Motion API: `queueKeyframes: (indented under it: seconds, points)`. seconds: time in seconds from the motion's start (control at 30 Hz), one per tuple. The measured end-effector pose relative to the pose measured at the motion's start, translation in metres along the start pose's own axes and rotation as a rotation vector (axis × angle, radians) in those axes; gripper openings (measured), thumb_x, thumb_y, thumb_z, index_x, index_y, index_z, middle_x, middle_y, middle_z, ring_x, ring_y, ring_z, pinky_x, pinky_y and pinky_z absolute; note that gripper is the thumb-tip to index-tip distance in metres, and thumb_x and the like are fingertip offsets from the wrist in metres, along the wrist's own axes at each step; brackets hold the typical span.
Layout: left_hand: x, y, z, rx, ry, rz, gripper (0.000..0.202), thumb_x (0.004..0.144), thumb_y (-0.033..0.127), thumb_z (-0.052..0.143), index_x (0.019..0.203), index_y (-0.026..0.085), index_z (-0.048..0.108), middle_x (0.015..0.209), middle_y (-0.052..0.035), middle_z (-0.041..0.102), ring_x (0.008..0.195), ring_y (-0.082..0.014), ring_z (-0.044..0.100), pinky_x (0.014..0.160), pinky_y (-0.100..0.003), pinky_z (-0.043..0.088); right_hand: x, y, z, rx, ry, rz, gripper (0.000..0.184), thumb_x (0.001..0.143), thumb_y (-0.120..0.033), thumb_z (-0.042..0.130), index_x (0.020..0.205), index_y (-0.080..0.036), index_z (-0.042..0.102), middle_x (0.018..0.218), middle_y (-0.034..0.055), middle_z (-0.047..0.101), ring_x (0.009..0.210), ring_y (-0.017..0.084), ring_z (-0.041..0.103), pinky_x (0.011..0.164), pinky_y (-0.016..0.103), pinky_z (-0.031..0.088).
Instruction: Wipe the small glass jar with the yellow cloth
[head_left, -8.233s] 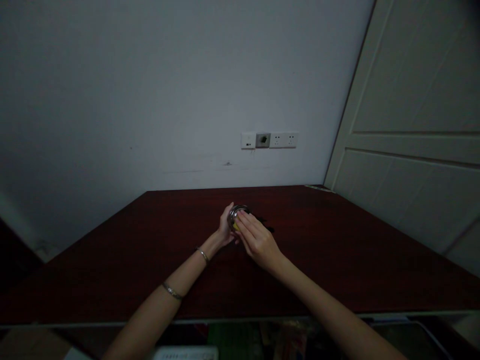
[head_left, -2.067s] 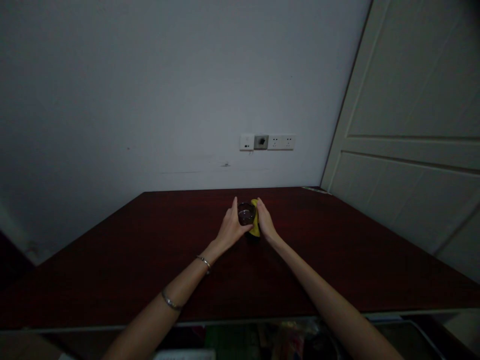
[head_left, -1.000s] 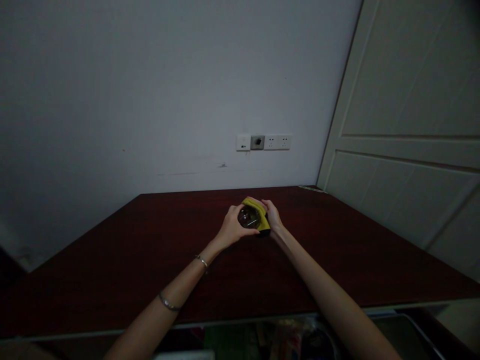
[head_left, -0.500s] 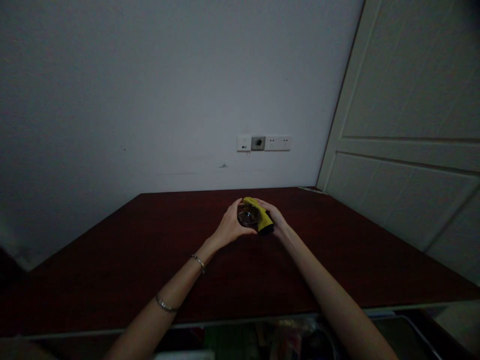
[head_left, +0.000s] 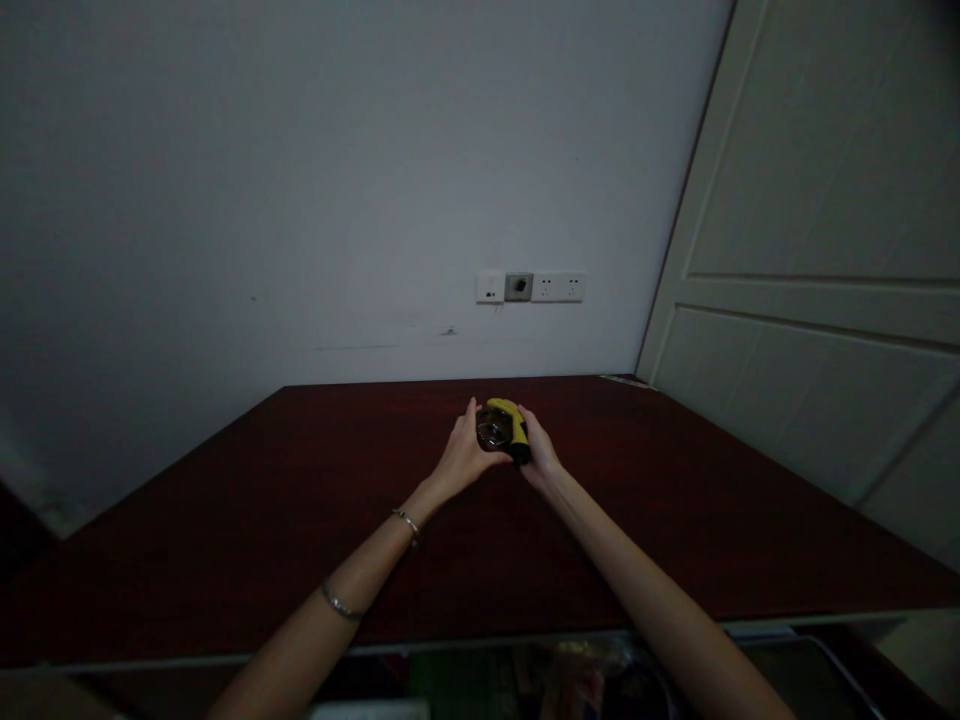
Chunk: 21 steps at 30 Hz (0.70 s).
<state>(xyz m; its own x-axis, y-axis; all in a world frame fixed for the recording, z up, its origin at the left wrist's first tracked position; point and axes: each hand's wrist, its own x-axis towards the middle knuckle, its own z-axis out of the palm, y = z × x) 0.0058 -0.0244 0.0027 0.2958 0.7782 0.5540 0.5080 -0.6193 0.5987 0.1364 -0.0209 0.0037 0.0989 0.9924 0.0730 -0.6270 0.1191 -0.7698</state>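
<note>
A small clear glass cup [head_left: 493,430] is held just above the dark red table [head_left: 300,540], near its far middle. My left hand [head_left: 461,458] is wrapped round the cup from the left, with the thumb up beside the rim. My right hand [head_left: 540,455] presses a yellow cloth with a dark edge [head_left: 510,425] against the cup's right side and rim. The fingers of both hands are closed on what they hold. Two thin bracelets show on my left forearm.
A white wall rises behind the table with a row of sockets [head_left: 531,287]. A pale panelled door [head_left: 817,280] stands along the right side. Below the table's front edge [head_left: 480,640] lie dim, unclear items.
The yellow cloth has shifted round the cup's rim from the top towards the right side. My right hand has drawn slightly nearer the cup. The left hand's grip is unchanged.
</note>
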Motion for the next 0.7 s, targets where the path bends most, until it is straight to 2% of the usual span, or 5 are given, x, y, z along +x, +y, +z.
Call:
queueKeyframes:
  seconds: [0.23, 0.4, 0.57, 0.63, 0.7]
  points:
    - [-0.001, -0.007, 0.003, 0.043, 0.021, -0.017, 0.103, 0.055, 0.028, 0.074, 0.138, 0.011, 0.015, 0.132, -0.0210, 0.041, 0.123, -0.0323, 0.039, 0.100, -0.048, 0.033, -0.002, 0.019, -0.003, -0.101, 0.013, -0.087, 0.030, 0.073, -0.036, 0.055, 0.098, -0.022, 0.065, 0.101, -0.0001, 0.068, 0.092, 0.017, 0.062, 0.083, 0.029, 0.048]
    - [-0.007, 0.003, 0.004, -0.036, -0.064, 0.023, 0.106, 0.056, 0.035, 0.074, 0.139, 0.009, 0.014, 0.138, -0.0226, 0.034, 0.127, -0.0331, 0.035, 0.102, -0.049, 0.032, 0.009, 0.006, -0.014, -0.147, -0.013, -0.154, 0.027, 0.071, -0.034, 0.057, 0.091, -0.020, 0.068, 0.098, 0.0009, 0.069, 0.092, 0.017, 0.062, 0.086, 0.030, 0.046]
    - [-0.003, 0.000, 0.007, -0.319, -0.028, 0.012, 0.083, 0.067, 0.027, 0.068, 0.137, 0.017, 0.024, 0.134, -0.0173, 0.041, 0.121, -0.0272, 0.045, 0.097, -0.046, 0.041, 0.017, -0.018, -0.020, -0.174, -0.064, -0.003, 0.022, 0.071, -0.032, 0.057, 0.084, -0.020, 0.069, 0.083, 0.0009, 0.072, 0.080, 0.018, 0.065, 0.078, 0.031, 0.048]
    - [0.000, -0.001, 0.005, -0.366, 0.000, 0.010, 0.082, 0.062, 0.027, 0.073, 0.133, 0.017, 0.033, 0.127, -0.0153, 0.048, 0.115, -0.0263, 0.049, 0.093, -0.044, 0.045, 0.015, -0.022, -0.019, -0.182, -0.114, 0.040, 0.022, 0.072, -0.033, 0.056, 0.084, -0.019, 0.069, 0.082, 0.0016, 0.072, 0.078, 0.019, 0.065, 0.077, 0.032, 0.049]
    - [0.001, 0.000, 0.002, -0.284, 0.007, 0.030, 0.082, 0.052, 0.032, 0.079, 0.125, 0.017, 0.044, 0.116, -0.0119, 0.053, 0.108, -0.0255, 0.053, 0.090, -0.043, 0.046, 0.013, -0.024, -0.017, -0.188, -0.140, 0.059, 0.022, 0.072, -0.033, 0.056, 0.083, -0.019, 0.069, 0.081, 0.0018, 0.072, 0.077, 0.019, 0.065, 0.076, 0.032, 0.049]
